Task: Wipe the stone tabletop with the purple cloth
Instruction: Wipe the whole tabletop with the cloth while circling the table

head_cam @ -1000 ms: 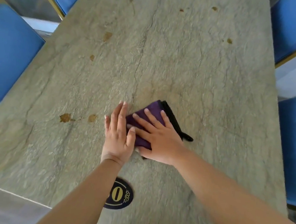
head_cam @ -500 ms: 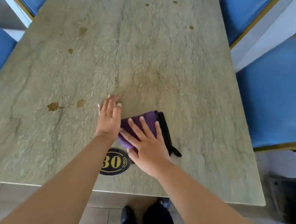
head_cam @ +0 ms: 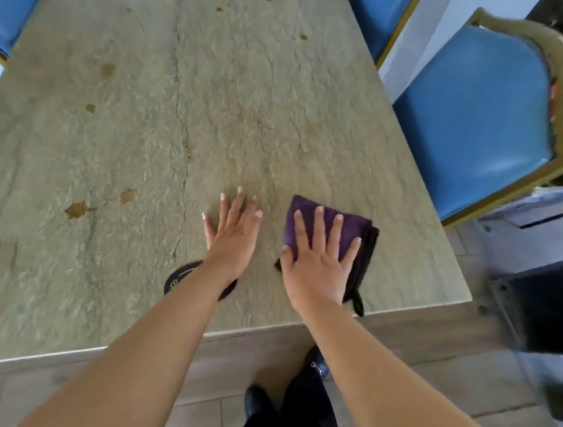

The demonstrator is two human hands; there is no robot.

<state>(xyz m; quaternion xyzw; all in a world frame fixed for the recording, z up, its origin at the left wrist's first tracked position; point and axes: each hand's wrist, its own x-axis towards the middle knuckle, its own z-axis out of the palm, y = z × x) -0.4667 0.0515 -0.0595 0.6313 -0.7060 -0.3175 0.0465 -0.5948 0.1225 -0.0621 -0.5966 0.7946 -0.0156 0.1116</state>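
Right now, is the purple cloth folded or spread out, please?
Folded: the purple cloth is a compact pad with stacked edges under the flat right hand.

The scene is lit evenly by bright, diffuse daylight, and no hard shadows are cast. Only a soft, narrow shadow is seen under the left hand and the right hand on the stone tabletop. A faint pale sheen is shown on the blue chair seat at the right. The tabletop's centre is rendered sharply, its veins and brown stains clear. Strong motion blur is seen at the right edge and lower right corner, where shapes are smeared. Straight table edges are bent by wide-angle distortion
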